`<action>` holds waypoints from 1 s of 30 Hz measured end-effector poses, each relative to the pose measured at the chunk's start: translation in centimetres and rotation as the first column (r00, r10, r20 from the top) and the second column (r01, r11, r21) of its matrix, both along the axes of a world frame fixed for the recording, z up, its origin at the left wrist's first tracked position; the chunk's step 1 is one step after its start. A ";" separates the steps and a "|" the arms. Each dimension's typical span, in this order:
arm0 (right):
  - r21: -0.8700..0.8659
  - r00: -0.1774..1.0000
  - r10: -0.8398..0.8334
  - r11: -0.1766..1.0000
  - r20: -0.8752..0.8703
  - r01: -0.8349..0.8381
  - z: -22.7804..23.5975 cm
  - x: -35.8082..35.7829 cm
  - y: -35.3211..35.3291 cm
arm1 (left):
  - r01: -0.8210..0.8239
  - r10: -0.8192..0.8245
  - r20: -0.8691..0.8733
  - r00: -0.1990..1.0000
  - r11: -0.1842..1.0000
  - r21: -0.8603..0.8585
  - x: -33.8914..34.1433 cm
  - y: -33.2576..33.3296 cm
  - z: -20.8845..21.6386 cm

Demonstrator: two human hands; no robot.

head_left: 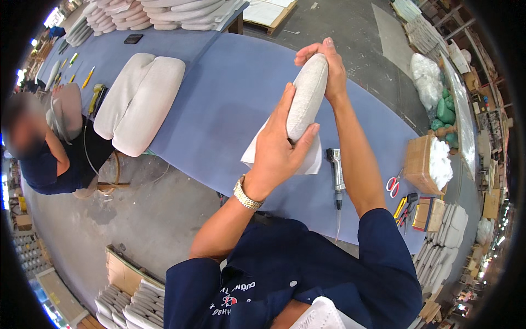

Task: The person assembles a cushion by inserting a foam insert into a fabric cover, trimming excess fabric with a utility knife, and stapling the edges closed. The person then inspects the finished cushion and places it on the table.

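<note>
A light grey padded fabric cushion (308, 101) is held up on its edge above the blue table, pressed between my two hands. My left hand (276, 137), with a metal-band watch at the wrist, grips its near left side, thumb and fingers spread along it. My right hand (333, 71) wraps the far right end, its palm against the fabric. Under the cushion, a white flat piece (312, 159) shows partly; whether it is attached cannot be told. To the right lies a grey and black handheld power tool (336, 170), its thin tip toward me.
Red-handled scissors (393, 186), a yellow cutter (400, 207) and a carton of white stuffing (419, 159) are at the right. Two grey cushions (141, 101) lie side by side at the left, near a seated co-worker (41, 142). Cushion stacks (181, 13) stand at the far edge.
</note>
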State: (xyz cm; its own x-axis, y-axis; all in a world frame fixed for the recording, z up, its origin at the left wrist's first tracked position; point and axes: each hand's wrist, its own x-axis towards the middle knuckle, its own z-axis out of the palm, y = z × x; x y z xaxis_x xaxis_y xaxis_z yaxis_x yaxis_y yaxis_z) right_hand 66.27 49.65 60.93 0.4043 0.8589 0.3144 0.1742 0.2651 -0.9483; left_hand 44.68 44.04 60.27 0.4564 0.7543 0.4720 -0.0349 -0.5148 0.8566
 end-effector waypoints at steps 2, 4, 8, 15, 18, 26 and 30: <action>-0.054 0.997 0.021 0.998 -0.079 -0.025 -1.5 0.6 -0.3 | 0.022 -0.022 -0.039 0.999 1.000 0.016 0.4 -0.7 -0.7; -0.049 0.993 0.015 0.999 -0.116 -0.021 -2.0 1.8 -0.2 | 0.033 -0.031 -0.025 0.999 0.998 0.061 1.5 -1.1 -1.0; -0.042 0.976 0.003 0.999 -0.218 -0.012 -3.6 2.6 -1.5 | -0.009 0.006 0.020 1.000 0.985 0.171 3.0 -2.2 -1.9; -0.189 0.981 -0.004 0.981 -0.193 -0.033 -9.7 3.0 -1.5 | 0.070 -0.069 -0.018 0.997 0.993 0.097 0.0 -2.2 -2.0; -0.080 0.939 -0.178 0.984 -0.294 0.161 -12.6 0.0 -1.0 | 0.132 -0.130 -0.030 0.991 0.988 0.079 -2.9 -1.5 -1.6; -0.276 0.932 -0.175 0.957 -0.316 0.086 -20.3 -3.8 -2.2 | -0.058 0.049 -0.034 0.998 0.938 -0.343 -16.4 -1.3 -3.8; -0.363 0.933 -0.092 0.931 -0.347 -0.043 -21.5 -5.6 -4.5 | -0.247 0.274 -0.018 0.962 0.833 -0.495 -22.3 -2.9 -6.9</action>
State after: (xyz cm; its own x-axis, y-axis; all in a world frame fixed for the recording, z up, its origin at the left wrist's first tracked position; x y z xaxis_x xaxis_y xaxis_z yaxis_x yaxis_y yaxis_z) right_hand 60.64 45.13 39.38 0.4524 0.8734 -0.1802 -0.1872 -0.1045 -0.9767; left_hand 22.42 41.18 53.40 0.1959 0.9802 0.0283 -0.0096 -0.0269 0.9996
